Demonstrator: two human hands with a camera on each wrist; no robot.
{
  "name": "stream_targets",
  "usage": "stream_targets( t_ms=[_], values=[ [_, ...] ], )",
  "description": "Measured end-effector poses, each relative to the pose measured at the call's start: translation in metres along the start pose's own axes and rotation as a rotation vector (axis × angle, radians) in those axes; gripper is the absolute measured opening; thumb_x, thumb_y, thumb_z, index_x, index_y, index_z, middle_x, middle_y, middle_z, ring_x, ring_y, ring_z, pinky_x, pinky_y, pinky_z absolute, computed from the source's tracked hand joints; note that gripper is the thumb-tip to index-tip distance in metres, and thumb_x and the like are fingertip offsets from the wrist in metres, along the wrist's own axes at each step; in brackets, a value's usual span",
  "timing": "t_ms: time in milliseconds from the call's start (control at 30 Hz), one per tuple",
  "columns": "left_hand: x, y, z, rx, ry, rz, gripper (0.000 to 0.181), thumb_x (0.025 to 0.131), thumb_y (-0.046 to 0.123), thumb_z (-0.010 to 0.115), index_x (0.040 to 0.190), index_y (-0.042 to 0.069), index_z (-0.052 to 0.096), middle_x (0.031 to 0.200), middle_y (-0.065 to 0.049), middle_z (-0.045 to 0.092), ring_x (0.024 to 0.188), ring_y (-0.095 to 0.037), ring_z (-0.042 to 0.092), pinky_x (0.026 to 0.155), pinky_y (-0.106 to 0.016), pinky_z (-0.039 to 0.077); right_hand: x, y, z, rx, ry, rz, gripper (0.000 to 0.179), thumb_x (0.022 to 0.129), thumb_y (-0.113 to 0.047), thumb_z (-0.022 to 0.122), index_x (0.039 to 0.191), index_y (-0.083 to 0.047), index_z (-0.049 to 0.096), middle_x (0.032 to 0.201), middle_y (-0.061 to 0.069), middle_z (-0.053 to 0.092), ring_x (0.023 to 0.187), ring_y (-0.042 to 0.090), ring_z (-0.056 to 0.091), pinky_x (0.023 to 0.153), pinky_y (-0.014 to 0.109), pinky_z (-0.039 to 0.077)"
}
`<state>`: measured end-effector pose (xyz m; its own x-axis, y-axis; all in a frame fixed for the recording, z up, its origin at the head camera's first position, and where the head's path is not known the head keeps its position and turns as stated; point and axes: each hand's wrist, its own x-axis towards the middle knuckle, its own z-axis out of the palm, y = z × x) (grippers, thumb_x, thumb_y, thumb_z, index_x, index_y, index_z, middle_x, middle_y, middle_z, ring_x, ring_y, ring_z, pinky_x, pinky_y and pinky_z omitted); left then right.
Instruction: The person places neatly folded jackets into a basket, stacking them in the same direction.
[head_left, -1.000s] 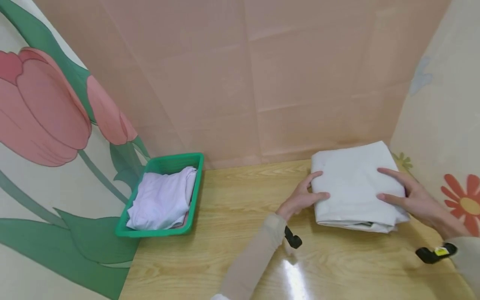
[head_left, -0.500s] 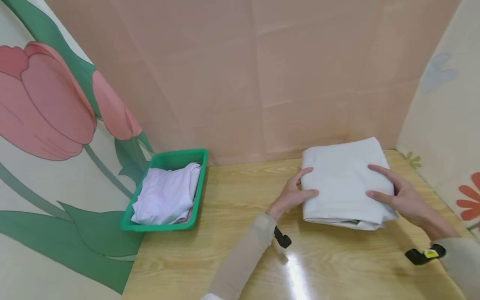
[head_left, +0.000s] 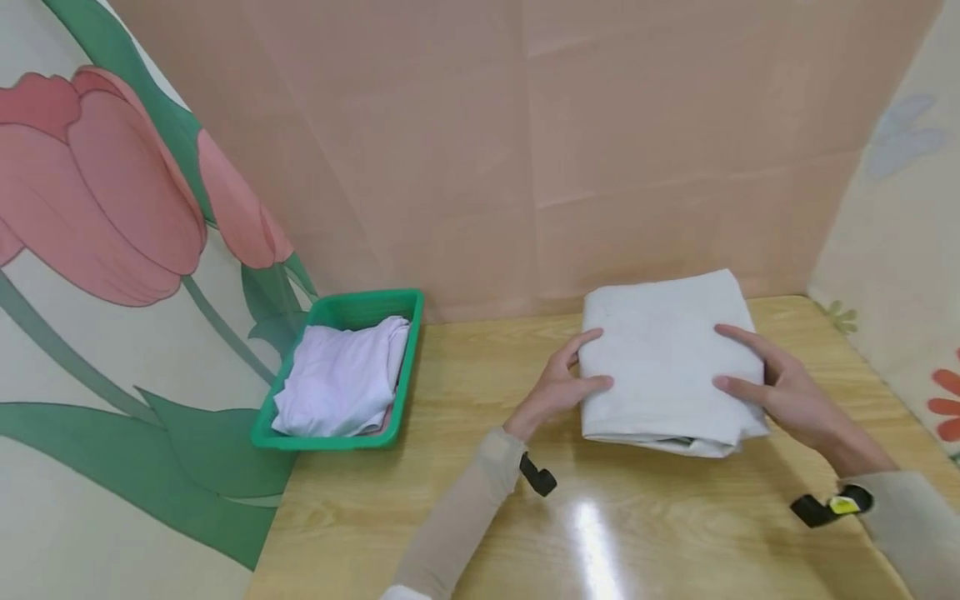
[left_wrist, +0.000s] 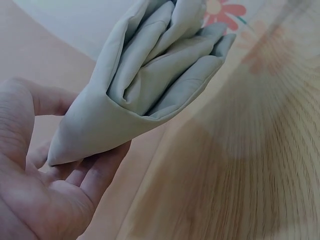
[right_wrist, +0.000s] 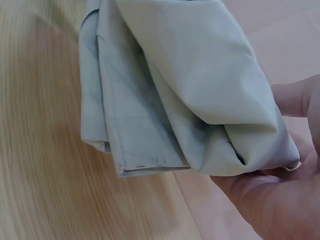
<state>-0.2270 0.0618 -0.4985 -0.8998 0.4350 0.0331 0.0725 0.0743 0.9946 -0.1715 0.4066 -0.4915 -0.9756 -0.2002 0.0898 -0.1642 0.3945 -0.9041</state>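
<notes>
A folded white cloth, squared into a thick bundle, is held between both hands just above the tabletop. My left hand grips its left edge, thumb on top and fingers beneath. On the opposite edge, my right hand holds it the same way. The left wrist view shows the layered folds of the cloth sagging from the fingers. In the right wrist view, loose layers of the cloth hang over the wood.
A green plastic basket stands at the left of the wooden table, holding a folded pale lilac cloth. A pinkish-brown sheet covers the back. Walls with painted flowers rise at left and right.
Both hands have carried the folded white cloth leftward, nearer the basket. The head view has also shifted slightly, so the basket appears further right and higher.
</notes>
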Motion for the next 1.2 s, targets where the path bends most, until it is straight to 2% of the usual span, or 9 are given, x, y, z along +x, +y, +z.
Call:
stream_targets(
  t_ms=[100, 200, 300, 367, 567, 767, 900, 1033, 1200],
  values=[
    [-0.004, 0.002, -0.008, 0.013, -0.002, 0.017, 0.079, 0.092, 0.008, 0.082, 0.155, 0.045, 0.052, 0.167, 0.006, 0.041, 0.129, -0.013, 0.057, 0.092, -0.033, 0.06, 0.003, -0.006, 0.006, 0.061, -0.013, 0.001, 0.079, 0.107, -0.014, 0.066, 0.172, -0.03, 0.024, 0.17, 0.013, 0.024, 0.115, -0.005, 0.056, 0.082, 0.021, 0.058],
    [-0.007, 0.004, -0.016, -0.004, 0.011, 0.017, 0.079, 0.092, 0.006, 0.082, 0.154, 0.045, 0.053, 0.165, 0.0, 0.044, 0.126, -0.015, 0.059, 0.091, -0.036, 0.062, 0.008, -0.01, 0.013, 0.217, -0.048, -0.011, 0.078, 0.106, -0.005, 0.064, 0.171, -0.027, 0.026, 0.156, 0.005, 0.036, 0.109, 0.003, 0.065, 0.079, 0.029, 0.063],
    [-0.012, 0.005, -0.025, -0.016, 0.025, 0.003, 0.079, 0.092, 0.005, 0.081, 0.154, 0.045, 0.053, 0.162, -0.005, 0.048, 0.123, -0.017, 0.061, 0.091, -0.04, 0.062, 0.013, -0.015, 0.019, 0.372, -0.112, -0.055, 0.078, 0.106, 0.003, 0.06, 0.171, -0.021, 0.026, 0.147, -0.001, 0.041, 0.105, 0.01, 0.069, 0.076, 0.034, 0.065],
    [-0.017, 0.006, -0.031, -0.013, 0.035, 0.0, 0.079, 0.092, 0.004, 0.081, 0.154, 0.045, 0.054, 0.162, -0.005, 0.048, 0.124, -0.019, 0.061, 0.092, -0.042, 0.062, 0.015, -0.018, 0.024, 0.426, -0.153, -0.09, 0.077, 0.106, 0.006, 0.058, 0.171, -0.018, 0.025, 0.146, -0.001, 0.043, 0.103, 0.011, 0.07, 0.075, 0.034, 0.065],
    [-0.029, 0.009, -0.049, 0.011, 0.059, 0.007, 0.078, 0.092, 0.006, 0.081, 0.154, 0.044, 0.053, 0.167, -0.001, 0.041, 0.133, -0.022, 0.056, 0.097, -0.045, 0.061, 0.02, -0.03, 0.039, 0.442, -0.172, -0.099, 0.075, 0.106, 0.006, 0.056, 0.171, -0.016, 0.025, 0.141, 0.003, 0.05, 0.101, 0.013, 0.07, 0.074, 0.034, 0.065],
    [-0.039, 0.013, -0.066, -0.003, 0.057, 0.018, 0.078, 0.092, 0.004, 0.079, 0.156, 0.04, 0.053, 0.165, -0.004, 0.044, 0.128, -0.023, 0.059, 0.092, -0.043, 0.062, 0.025, -0.041, 0.053, 0.436, -0.176, -0.091, 0.075, 0.107, 0.004, 0.056, 0.171, -0.016, 0.024, 0.144, 0.006, 0.046, 0.103, 0.012, 0.069, 0.076, 0.033, 0.064],
    [-0.044, 0.016, -0.076, 0.005, 0.062, 0.012, 0.078, 0.092, 0.004, 0.078, 0.157, 0.038, 0.052, 0.164, -0.006, 0.045, 0.126, -0.024, 0.06, 0.092, -0.042, 0.062, 0.029, -0.047, 0.06, 0.434, -0.212, -0.118, 0.074, 0.108, 0.004, 0.054, 0.171, -0.015, 0.021, 0.146, 0.009, 0.043, 0.103, 0.013, 0.069, 0.077, 0.033, 0.064],
    [-0.048, 0.018, -0.086, 0.007, 0.08, 0.004, 0.078, 0.092, 0.003, 0.077, 0.158, 0.036, 0.052, 0.165, -0.008, 0.045, 0.129, -0.025, 0.058, 0.096, -0.043, 0.06, 0.034, -0.052, 0.069, 0.418, -0.239, -0.139, 0.073, 0.109, 0.002, 0.054, 0.171, -0.015, 0.02, 0.139, 0.014, 0.046, 0.097, 0.013, 0.068, 0.075, 0.032, 0.064],
    [-0.057, 0.023, -0.103, 0.021, 0.108, 0.014, 0.078, 0.092, 0.001, 0.075, 0.16, 0.031, 0.05, 0.165, -0.009, 0.045, 0.133, -0.028, 0.054, 0.101, -0.046, 0.057, 0.043, -0.059, 0.083, 0.384, -0.262, -0.144, 0.076, 0.107, 0.001, 0.058, 0.172, -0.017, 0.02, 0.146, 0.014, 0.043, 0.107, 0.012, 0.065, 0.081, 0.031, 0.063]
  ],
)
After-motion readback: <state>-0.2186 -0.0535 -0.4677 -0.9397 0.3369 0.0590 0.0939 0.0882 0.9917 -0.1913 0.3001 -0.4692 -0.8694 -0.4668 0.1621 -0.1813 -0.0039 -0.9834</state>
